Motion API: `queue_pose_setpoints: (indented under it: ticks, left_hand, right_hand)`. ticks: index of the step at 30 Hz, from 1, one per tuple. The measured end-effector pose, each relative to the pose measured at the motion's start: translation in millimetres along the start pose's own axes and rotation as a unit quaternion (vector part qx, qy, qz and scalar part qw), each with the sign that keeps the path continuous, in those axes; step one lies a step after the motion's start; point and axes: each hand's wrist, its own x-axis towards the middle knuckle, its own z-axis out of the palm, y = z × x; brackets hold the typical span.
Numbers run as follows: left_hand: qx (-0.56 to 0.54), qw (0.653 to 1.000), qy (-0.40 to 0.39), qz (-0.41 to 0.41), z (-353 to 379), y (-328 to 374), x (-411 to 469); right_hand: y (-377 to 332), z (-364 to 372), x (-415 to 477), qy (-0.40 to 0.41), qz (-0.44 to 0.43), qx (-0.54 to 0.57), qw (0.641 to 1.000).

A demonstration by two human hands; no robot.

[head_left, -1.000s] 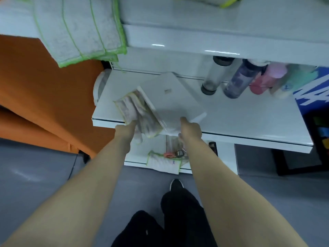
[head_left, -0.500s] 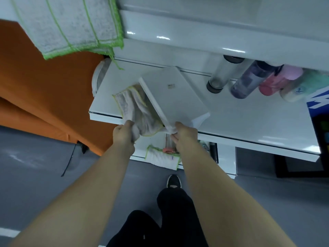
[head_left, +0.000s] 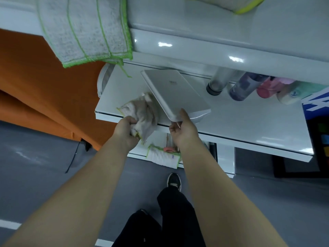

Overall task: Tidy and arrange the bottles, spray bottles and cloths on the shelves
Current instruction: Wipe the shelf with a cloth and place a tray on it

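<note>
My left hand grips a crumpled beige cloth with a yellow-green hem at the front edge of the middle white shelf. My right hand holds the near corner of a flat white tray, tilted up off the shelf, thumb on top. Several bottles stand at the back right of this shelf: a clear one, a dark purple one, a pink one and a mint one. A grey cloth with green hem hangs off the top shelf.
On the bottom shelf lie a white green-edged cloth and small items partly hidden behind my right arm. Another cloth sits on the top shelf. An orange surface is at the left. My shoe rests on the grey floor.
My left hand has pulled the beige cloth toward the shelf's front edge and bunched it up. The right hand has lifted the tray's near corner higher.
</note>
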Motion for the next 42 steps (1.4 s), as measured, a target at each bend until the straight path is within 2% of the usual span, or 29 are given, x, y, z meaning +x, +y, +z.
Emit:
queue_pose_setpoints:
  ticks: [4,7,10,17,21,29,31,35,38,42]
  left_hand:
    - [-0.04,0.998,-0.037,0.017,7,12,-6]
    - [-0.064,0.993,-0.1,0.02,14,22,-18]
    - [-0.023,0.987,-0.138,0.073,17,27,-45]
    - [0.038,0.976,-0.092,0.194,-3,23,-113]
    - [0.035,0.98,-0.05,0.188,-14,14,-157]
    - [0.11,0.972,-0.055,0.2,-16,5,-246]
    - [0.127,0.966,-0.049,0.221,-16,1,-267]
    - [0.117,0.947,-0.036,0.297,-11,-13,-309]
    - [0.102,0.943,-0.04,0.314,0,-28,-348]
    - [0.089,0.94,-0.044,0.327,10,-31,-389]
  right_hand:
    - [-11,11,-12,-0.039,0.027,0.053,0.997]
    - [-15,19,-24,-0.073,0.001,0.05,0.996]
    - [-15,21,-47,-0.086,-0.02,0.055,0.995]
    - [3,-8,-123,-0.076,-0.041,0.028,0.996]
    - [13,-32,-173,-0.072,-0.055,-0.002,0.996]
    - [9,-71,-263,-0.058,-0.131,-0.118,0.983]
    - [1,-78,-284,-0.049,-0.163,-0.168,0.971]
    - [-10,-97,-314,-0.024,-0.266,-0.313,0.911]
    - [-20,-107,-345,-0.03,-0.291,-0.34,0.893]
    - [-51,-119,-395,-0.083,-0.331,-0.375,0.862]
